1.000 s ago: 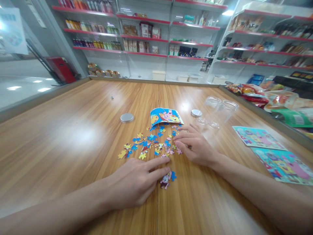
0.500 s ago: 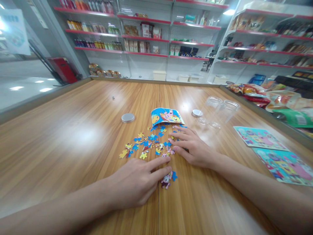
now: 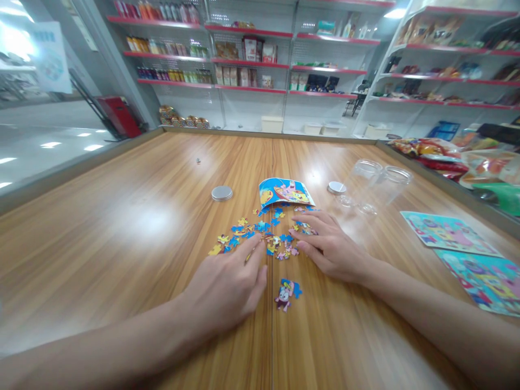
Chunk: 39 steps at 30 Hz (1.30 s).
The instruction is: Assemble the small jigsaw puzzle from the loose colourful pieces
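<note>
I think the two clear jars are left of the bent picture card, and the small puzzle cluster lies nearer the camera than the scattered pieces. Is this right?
Not quite: the head view shows the two clear jars right of the bent picture card. The small puzzle cluster does lie nearer the camera than the scattered pieces.

Red-edged shelves (image 3: 251, 64) stand beyond a wood-grain table (image 3: 162, 189); a ceiling light (image 3: 395, 13) glows.

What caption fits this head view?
Left hand and right hand at scattered puzzle pieces, a small cluster lying nearer.
</note>
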Each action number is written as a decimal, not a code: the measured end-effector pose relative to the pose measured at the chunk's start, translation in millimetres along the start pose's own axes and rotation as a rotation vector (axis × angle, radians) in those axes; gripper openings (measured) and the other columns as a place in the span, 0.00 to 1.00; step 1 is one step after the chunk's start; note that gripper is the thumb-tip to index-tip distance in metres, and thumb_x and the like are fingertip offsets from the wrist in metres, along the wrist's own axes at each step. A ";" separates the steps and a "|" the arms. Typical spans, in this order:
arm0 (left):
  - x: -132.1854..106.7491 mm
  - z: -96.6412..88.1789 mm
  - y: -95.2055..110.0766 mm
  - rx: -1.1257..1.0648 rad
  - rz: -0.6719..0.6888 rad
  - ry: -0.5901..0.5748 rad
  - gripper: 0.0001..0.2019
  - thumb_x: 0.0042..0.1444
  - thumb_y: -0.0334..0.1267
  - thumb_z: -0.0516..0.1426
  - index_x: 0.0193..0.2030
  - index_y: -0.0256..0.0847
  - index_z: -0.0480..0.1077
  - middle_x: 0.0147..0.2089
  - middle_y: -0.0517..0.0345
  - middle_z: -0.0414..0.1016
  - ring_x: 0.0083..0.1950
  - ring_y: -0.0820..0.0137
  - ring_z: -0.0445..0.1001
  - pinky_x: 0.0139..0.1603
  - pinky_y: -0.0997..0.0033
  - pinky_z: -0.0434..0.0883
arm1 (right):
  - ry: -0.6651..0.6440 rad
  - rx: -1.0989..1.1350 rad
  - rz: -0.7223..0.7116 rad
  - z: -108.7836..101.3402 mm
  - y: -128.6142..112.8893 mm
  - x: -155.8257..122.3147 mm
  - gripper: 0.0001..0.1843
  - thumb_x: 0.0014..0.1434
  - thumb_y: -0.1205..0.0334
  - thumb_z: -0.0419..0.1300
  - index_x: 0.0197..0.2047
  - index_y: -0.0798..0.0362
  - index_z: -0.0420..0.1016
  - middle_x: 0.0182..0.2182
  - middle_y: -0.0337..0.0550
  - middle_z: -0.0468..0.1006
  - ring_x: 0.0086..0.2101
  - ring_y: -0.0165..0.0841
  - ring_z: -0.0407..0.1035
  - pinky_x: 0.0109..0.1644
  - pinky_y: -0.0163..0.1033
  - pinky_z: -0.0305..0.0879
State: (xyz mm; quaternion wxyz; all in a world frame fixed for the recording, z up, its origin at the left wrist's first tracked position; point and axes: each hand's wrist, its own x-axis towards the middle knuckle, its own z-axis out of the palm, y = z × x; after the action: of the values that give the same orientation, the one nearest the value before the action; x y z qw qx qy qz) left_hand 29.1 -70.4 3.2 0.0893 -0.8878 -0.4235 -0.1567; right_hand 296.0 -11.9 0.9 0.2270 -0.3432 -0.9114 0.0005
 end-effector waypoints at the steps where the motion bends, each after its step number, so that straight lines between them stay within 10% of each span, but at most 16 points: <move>1: -0.1 -0.2 0.8 0.009 0.005 -0.028 0.19 0.67 0.38 0.50 0.59 0.31 0.68 0.63 0.39 0.71 0.49 0.57 0.81 0.41 0.59 0.83 | 0.013 0.005 -0.004 0.3 0.4 -0.1 0.15 0.67 0.61 0.56 0.54 0.47 0.79 0.59 0.48 0.71 0.61 0.46 0.59 0.65 0.62 0.58; 10: 0.1 -1.6 2.7 0.022 0.082 -0.104 0.18 0.68 0.37 0.48 0.58 0.30 0.69 0.59 0.39 0.73 0.49 0.56 0.80 0.40 0.57 0.83 | 0.088 0.075 -0.069 -2.7 -5.8 0.2 0.13 0.64 0.61 0.59 0.50 0.44 0.80 0.54 0.46 0.74 0.58 0.45 0.63 0.62 0.60 0.60; 25: -0.9 -3.8 4.3 -0.111 0.107 -0.082 0.14 0.67 0.34 0.49 0.54 0.33 0.70 0.53 0.42 0.73 0.51 0.59 0.78 0.45 0.60 0.81 | -0.226 -0.096 -0.048 -7.1 -23.7 -0.1 0.27 0.67 0.43 0.53 0.67 0.36 0.64 0.67 0.47 0.60 0.64 0.56 0.52 0.66 0.73 0.43; 39: 0.4 -5.8 7.3 -0.347 0.495 -0.112 0.12 0.64 0.29 0.49 0.50 0.34 0.70 0.46 0.50 0.76 0.31 0.69 0.76 0.25 0.67 0.76 | -0.269 -0.030 -0.108 -8.2 -27.0 0.2 0.29 0.69 0.43 0.50 0.69 0.41 0.60 0.71 0.45 0.54 0.69 0.54 0.42 0.69 0.70 0.33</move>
State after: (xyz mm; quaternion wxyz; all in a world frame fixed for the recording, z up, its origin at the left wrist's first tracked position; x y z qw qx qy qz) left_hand 33.9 -76.5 8.6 -0.0515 -0.9732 -0.1657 -0.1508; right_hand 282.4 -33.7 12.5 0.0975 -0.2941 -0.9506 0.0207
